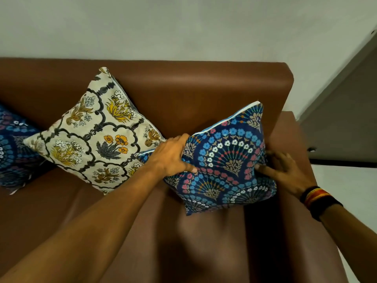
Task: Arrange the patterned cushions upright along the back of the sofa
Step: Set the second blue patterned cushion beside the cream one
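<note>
A dark blue floral cushion point(226, 160) stands tilted against the backrest of the brown leather sofa point(193, 88), near its right arm. My left hand point(173, 155) grips the cushion's left edge, thumb on the front. On the right edge sits my right hand point(285, 172), fingers pressed into the fabric. A cream cushion with yellow flowers point(95, 133) leans on one corner against the backrest, just left of my left hand. Another blue patterned cushion point(12, 148) lies at the far left, cut off by the frame.
The sofa's right armrest point(289, 135) runs right behind my right hand. A pale wall point(183, 27) rises behind the sofa. Grey floor and a dark skirting line point(342, 162) show at the right. The seat in front point(183, 242) is bare leather.
</note>
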A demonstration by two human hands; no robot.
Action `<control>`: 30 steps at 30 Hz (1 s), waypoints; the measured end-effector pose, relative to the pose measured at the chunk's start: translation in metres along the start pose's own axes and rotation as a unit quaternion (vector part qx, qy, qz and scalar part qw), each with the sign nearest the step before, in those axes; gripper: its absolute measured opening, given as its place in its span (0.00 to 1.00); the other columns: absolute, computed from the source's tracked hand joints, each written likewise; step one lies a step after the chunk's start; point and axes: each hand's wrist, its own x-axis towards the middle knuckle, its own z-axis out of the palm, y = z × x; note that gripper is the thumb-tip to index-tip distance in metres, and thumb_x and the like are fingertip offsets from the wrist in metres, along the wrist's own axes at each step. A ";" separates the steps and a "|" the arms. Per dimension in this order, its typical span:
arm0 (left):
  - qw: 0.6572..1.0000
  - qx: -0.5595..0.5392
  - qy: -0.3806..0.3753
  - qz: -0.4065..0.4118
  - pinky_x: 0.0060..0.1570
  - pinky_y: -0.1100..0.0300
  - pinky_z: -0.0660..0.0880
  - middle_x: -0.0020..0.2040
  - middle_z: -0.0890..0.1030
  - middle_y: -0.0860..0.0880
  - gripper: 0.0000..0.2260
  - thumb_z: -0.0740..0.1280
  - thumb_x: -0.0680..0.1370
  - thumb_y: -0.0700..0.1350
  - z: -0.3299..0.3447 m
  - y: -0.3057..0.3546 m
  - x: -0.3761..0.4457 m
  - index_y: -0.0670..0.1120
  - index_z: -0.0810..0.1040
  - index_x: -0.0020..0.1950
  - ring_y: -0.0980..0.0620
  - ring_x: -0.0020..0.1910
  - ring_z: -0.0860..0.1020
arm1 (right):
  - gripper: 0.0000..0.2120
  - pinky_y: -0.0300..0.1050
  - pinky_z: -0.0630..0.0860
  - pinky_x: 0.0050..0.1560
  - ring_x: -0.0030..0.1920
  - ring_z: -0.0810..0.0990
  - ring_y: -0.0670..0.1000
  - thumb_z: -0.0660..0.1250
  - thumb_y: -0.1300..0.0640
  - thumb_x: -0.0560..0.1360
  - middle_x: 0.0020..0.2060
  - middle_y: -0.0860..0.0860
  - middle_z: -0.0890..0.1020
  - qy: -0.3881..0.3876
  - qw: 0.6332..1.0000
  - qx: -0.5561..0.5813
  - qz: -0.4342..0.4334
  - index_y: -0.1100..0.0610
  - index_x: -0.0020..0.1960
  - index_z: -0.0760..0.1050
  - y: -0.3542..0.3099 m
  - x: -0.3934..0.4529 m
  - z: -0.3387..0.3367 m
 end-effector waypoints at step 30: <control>0.972 0.055 0.221 0.053 0.86 0.45 0.48 0.89 0.52 0.44 0.36 0.57 0.86 0.63 -0.013 -0.006 -0.012 0.48 0.50 0.89 0.46 0.88 0.51 | 0.34 0.69 0.51 0.77 0.82 0.54 0.57 0.58 0.39 0.82 0.82 0.55 0.55 0.230 0.925 -0.208 -0.220 0.55 0.81 0.56 -0.069 0.029 0.050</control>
